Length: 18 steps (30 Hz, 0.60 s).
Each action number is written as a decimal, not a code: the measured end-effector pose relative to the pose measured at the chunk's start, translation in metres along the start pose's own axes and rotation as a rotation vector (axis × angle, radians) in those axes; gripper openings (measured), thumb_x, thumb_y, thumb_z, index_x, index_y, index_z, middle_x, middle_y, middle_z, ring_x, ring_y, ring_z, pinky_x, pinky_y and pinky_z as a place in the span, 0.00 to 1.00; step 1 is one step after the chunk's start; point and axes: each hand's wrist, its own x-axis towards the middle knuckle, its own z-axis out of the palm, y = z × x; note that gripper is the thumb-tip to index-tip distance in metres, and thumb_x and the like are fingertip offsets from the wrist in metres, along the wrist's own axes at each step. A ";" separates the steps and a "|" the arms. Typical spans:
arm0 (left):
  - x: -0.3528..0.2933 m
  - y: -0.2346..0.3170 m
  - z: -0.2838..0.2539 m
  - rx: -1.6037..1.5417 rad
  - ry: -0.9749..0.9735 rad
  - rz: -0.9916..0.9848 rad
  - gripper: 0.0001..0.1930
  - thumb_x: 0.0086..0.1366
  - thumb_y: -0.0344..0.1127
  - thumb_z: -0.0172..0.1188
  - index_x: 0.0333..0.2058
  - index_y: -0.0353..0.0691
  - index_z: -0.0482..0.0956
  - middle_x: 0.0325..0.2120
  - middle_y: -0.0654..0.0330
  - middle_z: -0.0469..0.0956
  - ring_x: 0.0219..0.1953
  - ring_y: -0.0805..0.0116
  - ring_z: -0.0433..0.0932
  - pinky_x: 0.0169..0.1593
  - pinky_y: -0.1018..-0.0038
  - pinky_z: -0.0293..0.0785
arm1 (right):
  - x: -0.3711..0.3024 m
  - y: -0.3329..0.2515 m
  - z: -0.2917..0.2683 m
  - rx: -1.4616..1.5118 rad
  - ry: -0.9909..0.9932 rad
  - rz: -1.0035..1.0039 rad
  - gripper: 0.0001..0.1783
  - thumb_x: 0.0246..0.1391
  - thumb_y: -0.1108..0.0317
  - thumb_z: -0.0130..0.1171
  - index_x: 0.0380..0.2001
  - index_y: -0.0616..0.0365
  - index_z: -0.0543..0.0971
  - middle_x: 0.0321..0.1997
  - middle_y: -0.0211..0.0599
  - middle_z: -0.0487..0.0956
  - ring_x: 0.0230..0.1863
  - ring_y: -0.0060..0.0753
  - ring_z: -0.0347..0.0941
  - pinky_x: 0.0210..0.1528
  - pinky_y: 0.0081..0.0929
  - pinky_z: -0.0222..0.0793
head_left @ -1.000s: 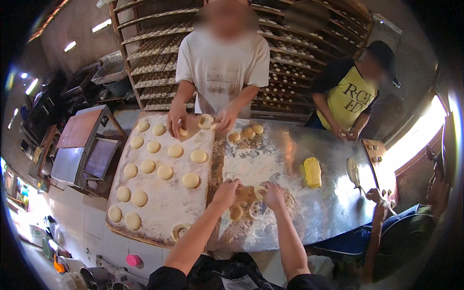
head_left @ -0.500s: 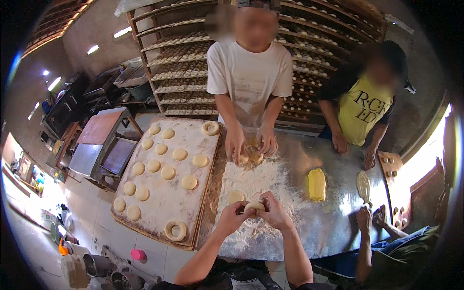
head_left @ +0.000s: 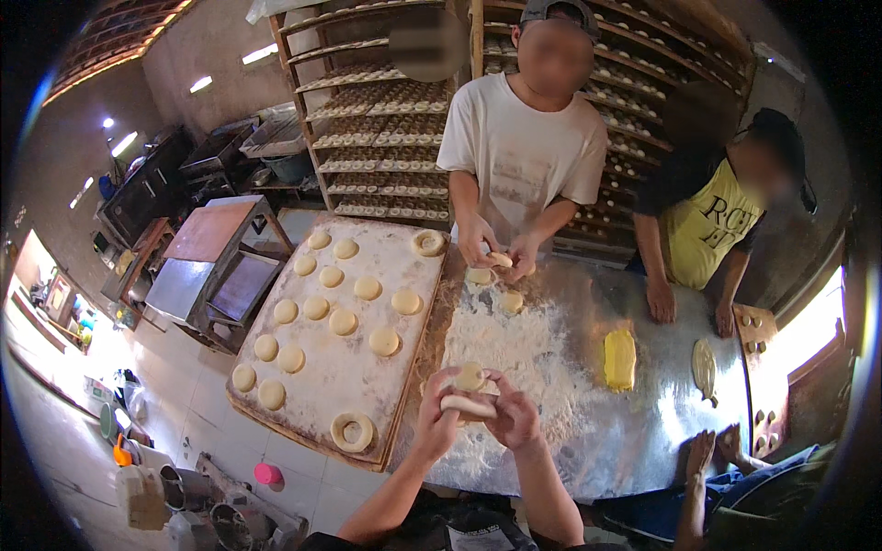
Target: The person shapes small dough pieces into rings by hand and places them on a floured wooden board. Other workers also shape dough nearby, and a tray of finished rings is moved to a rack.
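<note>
Right of the floury board, the left hand and right hand pinch a dough piece by its ends — long axis running left to right, hand to hand.

Speaker A: What is different at the wearer's hands?

Speaker B: The left hand and right hand, apart a second ago, now grip one curved dough band together, spanning wider than half a second ago.

Speaker A: And the co-workers?

Speaker B: The one in a white T-shirt now holds a dough piece raised above the steel table. The one in yellow and black has separated both hands, previously together.
</note>
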 end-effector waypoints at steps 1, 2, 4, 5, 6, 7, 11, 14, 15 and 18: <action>-0.002 0.000 -0.004 -0.224 -0.048 0.019 0.24 0.66 0.24 0.51 0.60 0.40 0.62 0.37 0.58 0.75 0.39 0.66 0.76 0.41 0.71 0.74 | 0.002 0.001 0.008 0.160 0.044 -0.010 0.36 0.53 0.68 0.58 0.64 0.61 0.60 0.42 0.50 0.81 0.49 0.48 0.77 0.57 0.35 0.71; -0.004 0.001 -0.008 -0.492 -0.136 0.099 0.23 0.68 0.25 0.50 0.61 0.40 0.62 0.35 0.61 0.75 0.38 0.68 0.76 0.40 0.73 0.74 | 0.006 0.007 0.016 -0.020 0.195 -0.035 0.34 0.59 0.59 0.55 0.66 0.58 0.60 0.34 0.47 0.81 0.41 0.45 0.78 0.51 0.35 0.69; -0.005 0.002 -0.016 -0.114 0.009 0.050 0.19 0.71 0.33 0.50 0.60 0.41 0.63 0.30 0.61 0.76 0.32 0.67 0.78 0.36 0.73 0.74 | 0.017 0.022 0.033 -1.188 0.299 -0.282 0.33 0.63 0.53 0.50 0.66 0.57 0.59 0.32 0.45 0.81 0.38 0.45 0.78 0.47 0.37 0.71; -0.005 0.002 -0.020 0.068 0.057 0.033 0.18 0.73 0.37 0.50 0.59 0.42 0.64 0.27 0.61 0.76 0.30 0.66 0.78 0.35 0.72 0.74 | 0.021 0.030 0.040 -1.742 0.308 -0.377 0.33 0.65 0.51 0.47 0.67 0.56 0.59 0.31 0.44 0.81 0.37 0.45 0.78 0.45 0.38 0.72; -0.006 0.002 -0.024 0.242 0.074 0.117 0.18 0.74 0.41 0.48 0.58 0.42 0.65 0.25 0.58 0.76 0.28 0.61 0.79 0.33 0.69 0.73 | 0.023 0.032 0.045 -1.261 0.158 -0.118 0.36 0.67 0.45 0.46 0.69 0.54 0.56 0.27 0.37 0.80 0.33 0.34 0.77 0.41 0.33 0.73; -0.007 0.003 -0.029 0.435 0.086 0.184 0.19 0.74 0.45 0.46 0.57 0.41 0.65 0.24 0.55 0.76 0.26 0.56 0.79 0.32 0.65 0.73 | 0.025 0.037 0.049 -0.935 0.230 -0.132 0.36 0.67 0.46 0.48 0.70 0.54 0.55 0.26 0.34 0.79 0.30 0.30 0.76 0.38 0.31 0.72; -0.009 0.009 -0.054 0.741 0.061 0.211 0.22 0.76 0.52 0.40 0.54 0.40 0.66 0.23 0.47 0.78 0.26 0.37 0.79 0.31 0.51 0.74 | 0.040 0.052 0.055 -0.795 0.187 -0.105 0.36 0.68 0.49 0.49 0.71 0.52 0.53 0.26 0.31 0.78 0.25 0.22 0.73 0.28 0.22 0.71; -0.009 0.018 -0.074 0.669 0.036 0.022 0.20 0.76 0.49 0.41 0.54 0.39 0.65 0.27 0.44 0.80 0.27 0.35 0.79 0.30 0.50 0.74 | 0.053 0.068 0.055 -0.690 0.143 -0.177 0.37 0.67 0.48 0.51 0.70 0.53 0.54 0.28 0.33 0.81 0.28 0.25 0.76 0.28 0.23 0.73; -0.008 0.020 -0.079 0.681 0.021 0.107 0.19 0.76 0.48 0.40 0.53 0.39 0.65 0.26 0.44 0.80 0.27 0.35 0.79 0.30 0.50 0.74 | 0.057 0.074 0.056 -0.693 0.197 -0.220 0.37 0.65 0.48 0.54 0.69 0.54 0.55 0.28 0.33 0.82 0.30 0.25 0.78 0.31 0.24 0.74; -0.007 0.029 -0.095 0.650 0.031 0.162 0.16 0.77 0.46 0.40 0.49 0.39 0.65 0.25 0.44 0.79 0.26 0.36 0.79 0.30 0.50 0.74 | 0.068 0.087 0.062 -0.795 0.177 -0.210 0.38 0.63 0.44 0.54 0.66 0.56 0.59 0.27 0.35 0.81 0.29 0.30 0.78 0.33 0.26 0.76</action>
